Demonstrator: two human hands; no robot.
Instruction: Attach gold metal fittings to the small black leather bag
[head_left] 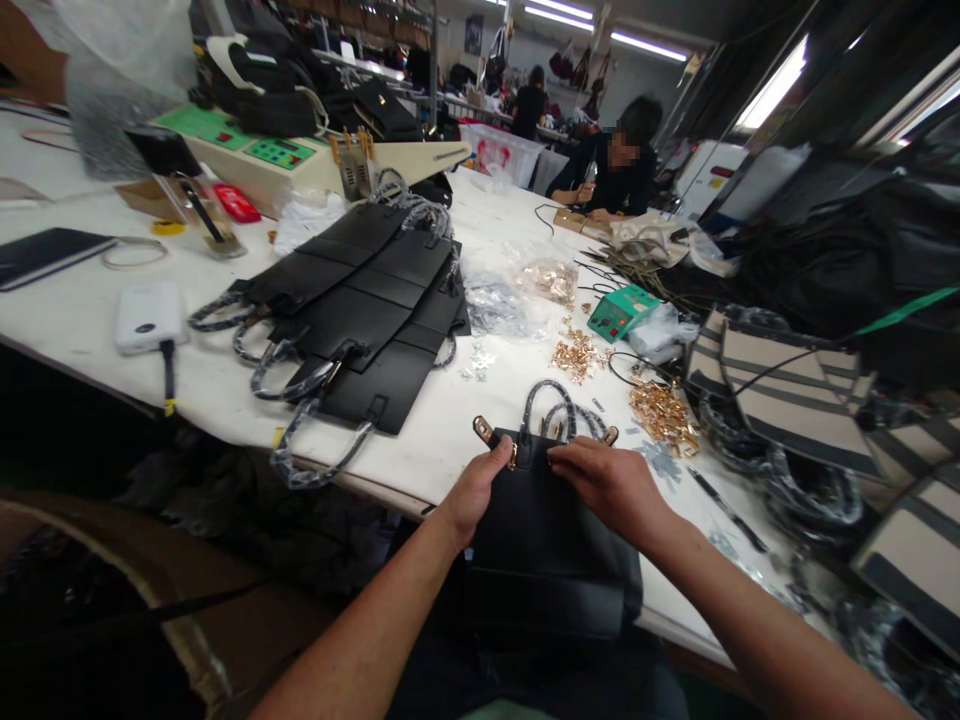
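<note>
two hands are showing: left hand [474, 492], right hand [607, 484]. one black bag panel [536, 545] is lying under them. roughly five more black panels [360, 310] are sitting stacked; exact count unclear. one white power bank [146, 315], one green box [621, 310], two people [619, 160] are sitting behind.

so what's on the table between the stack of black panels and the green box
In the head view, between the black panels and the green box lie clear plastic bags, one holding gold fittings, with small silver bits on the white table.
</note>
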